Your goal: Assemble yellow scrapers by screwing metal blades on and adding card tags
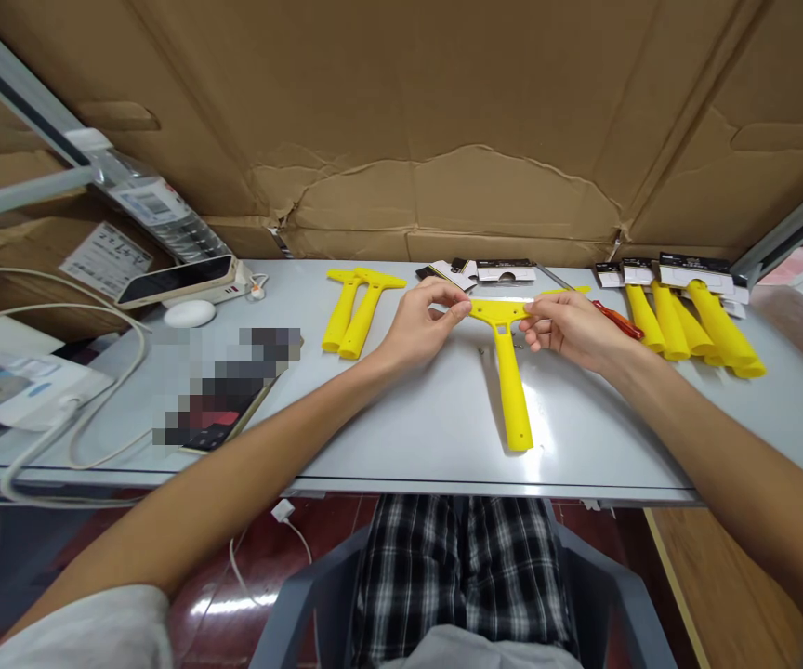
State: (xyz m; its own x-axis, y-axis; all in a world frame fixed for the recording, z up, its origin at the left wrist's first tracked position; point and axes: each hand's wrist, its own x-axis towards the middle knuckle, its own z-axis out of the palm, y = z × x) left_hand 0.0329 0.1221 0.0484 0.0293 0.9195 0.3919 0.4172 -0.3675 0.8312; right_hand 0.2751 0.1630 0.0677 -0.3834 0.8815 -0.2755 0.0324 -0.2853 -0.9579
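Spanning the view, the pale tabletop (388,427) bears carded yellow handles (722,330) at right. Over its middle is a yellow scraper (511,376), handle toward the person: the left hand (421,323) pinches one end of its head between fingers, the right hand (570,327) the other. Near the right hand lies a red-handled tool (621,321); beside the scraper, tiny metal pieces (482,350).

Looks to me like a small, improvised hand-assembly corner of a workshop. Yellow scrapers (363,319) lie in batches on a grey worktable (401,432), several on the right beneath printed cards (695,272), a red-handled screwdriver (625,323) beside them. Cardboard sheeting (478,93) walls off the back, and a labelled carton (71,243) stands on the left.
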